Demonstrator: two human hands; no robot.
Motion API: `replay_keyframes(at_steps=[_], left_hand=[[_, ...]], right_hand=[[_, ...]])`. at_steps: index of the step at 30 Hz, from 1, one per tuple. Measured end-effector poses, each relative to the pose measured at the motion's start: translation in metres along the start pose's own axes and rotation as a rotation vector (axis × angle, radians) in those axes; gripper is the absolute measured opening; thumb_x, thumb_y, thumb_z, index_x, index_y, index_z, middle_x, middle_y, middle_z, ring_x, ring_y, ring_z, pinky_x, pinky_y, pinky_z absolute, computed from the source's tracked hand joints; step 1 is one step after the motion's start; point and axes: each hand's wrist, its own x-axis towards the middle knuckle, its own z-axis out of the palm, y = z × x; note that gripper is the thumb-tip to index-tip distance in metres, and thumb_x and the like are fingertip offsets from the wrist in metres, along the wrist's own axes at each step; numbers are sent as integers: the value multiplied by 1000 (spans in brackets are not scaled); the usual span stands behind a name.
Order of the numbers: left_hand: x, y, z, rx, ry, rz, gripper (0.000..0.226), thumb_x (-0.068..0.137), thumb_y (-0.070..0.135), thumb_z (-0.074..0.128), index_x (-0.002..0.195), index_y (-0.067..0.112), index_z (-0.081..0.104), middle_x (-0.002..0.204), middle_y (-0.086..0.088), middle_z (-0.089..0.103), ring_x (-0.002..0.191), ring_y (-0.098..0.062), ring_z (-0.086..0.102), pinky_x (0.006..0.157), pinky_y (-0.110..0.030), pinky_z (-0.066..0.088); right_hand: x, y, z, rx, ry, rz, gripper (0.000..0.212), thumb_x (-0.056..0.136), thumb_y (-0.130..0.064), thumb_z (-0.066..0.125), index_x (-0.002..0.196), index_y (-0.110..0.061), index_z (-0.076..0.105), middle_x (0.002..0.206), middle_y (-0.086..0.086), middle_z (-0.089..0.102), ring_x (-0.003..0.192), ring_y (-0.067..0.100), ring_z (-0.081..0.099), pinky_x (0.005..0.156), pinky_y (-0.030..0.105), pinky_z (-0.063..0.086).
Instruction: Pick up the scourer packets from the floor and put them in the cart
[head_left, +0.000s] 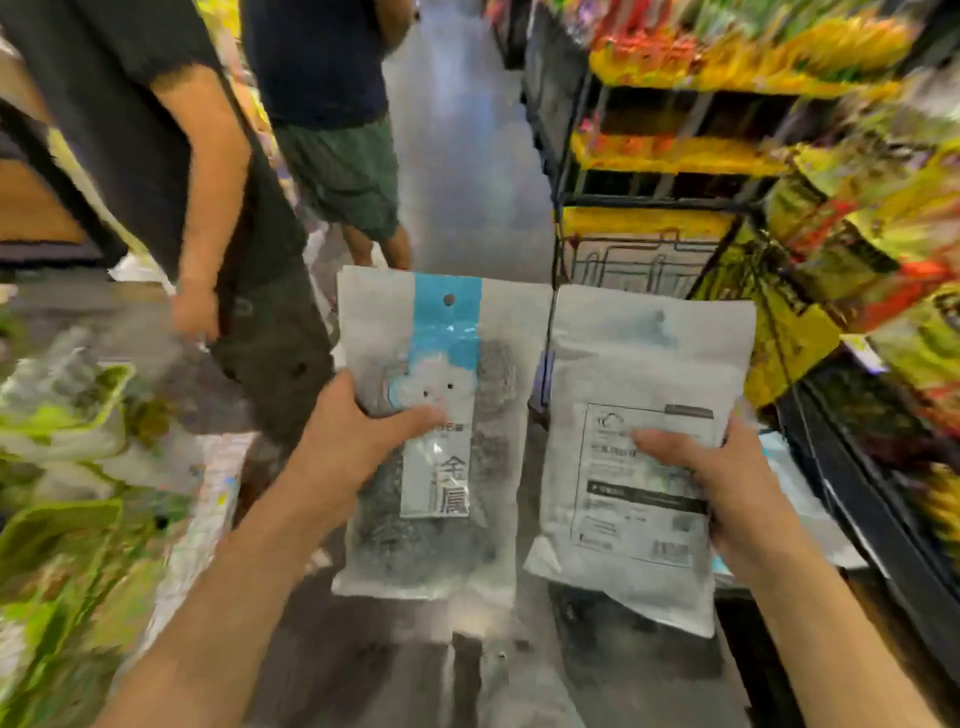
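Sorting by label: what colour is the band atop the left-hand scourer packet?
Light blue band on the white scourer packet, head view.

1. Front-facing scourer packet (441, 431): white pouch with a blue top band and hang hole, dark steel-wool scourers showing through, upright, pinched at mid-height by the left hand (358, 441).
2. Back-facing scourer packet (639, 457): white, printed label panel and barcodes, upright, slightly tilted, gripped by the right hand (727, 488), just beside the first.
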Motion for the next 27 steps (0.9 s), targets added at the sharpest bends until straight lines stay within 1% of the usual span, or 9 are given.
replay_keyframes(at_steps=[6,13,16,19,21,22,24,26,27], left_hand=[[122,1,137,57,-282,-69,45,75,-5,81,111,18,67,100,0,81,91,-21,78,75,-34,65],[219,0,271,186,-506,-95,42,74,-2,84,104,22,66,90,10,81,83,-11,78,63,-22,60],[255,-1,309,255,-575,-106,42,74,-1,85,105,20,65,89,8,81,82,-12,78,69,-29,63],[292,-4,340,306,-661,-116,43,75,-2,84,107,19,65,90,7,81,82,-14,78,66,-27,63],[320,-10,359,352,-730,-117,47,74,-1,85,113,17,65,98,2,81,88,-18,78,71,-31,64],[334,-13,368,380,-768,-123,48,75,0,86,115,16,65,99,0,81,90,-20,78,73,-34,64],[361,-19,387,434,-856,-120,46,76,1,86,113,17,64,97,2,81,88,-19,78,74,-37,64],[388,-25,406,498,-942,-100,43,77,2,86,108,21,63,90,8,80,83,-12,78,74,-35,64],[400,-28,414,527,-981,-98,43,77,3,86,107,21,62,88,8,80,80,-7,77,73,-33,64]], right_hand=[[70,17,-103,39,250,16,64,74,-7,83,133,-13,60,120,11,76,106,36,75,93,60,57],[132,30,-188,-18,443,50,55,76,-2,84,126,-11,62,114,8,78,101,31,76,84,51,61],[150,44,-208,-52,490,76,62,72,-14,91,125,-14,61,118,9,75,104,30,75,89,56,60],[167,61,-217,-108,553,147,67,71,-21,93,128,-23,58,122,5,72,108,24,73,90,53,59],[180,75,-221,-186,588,231,72,70,-31,95,130,-29,55,122,-1,72,108,20,73,91,52,59],[187,83,-223,-241,598,293,74,68,-38,95,129,-32,53,120,-4,71,107,18,72,91,51,59],[199,88,-221,-364,577,427,70,73,-37,92,125,-32,46,116,-12,65,104,10,66,88,41,56],[214,94,-217,-496,472,551,74,82,-35,86,138,-28,38,129,-15,55,114,10,58,84,33,46],[223,99,-215,-565,400,651,84,85,-38,83,149,-24,31,140,-12,50,122,13,52,88,34,43]])
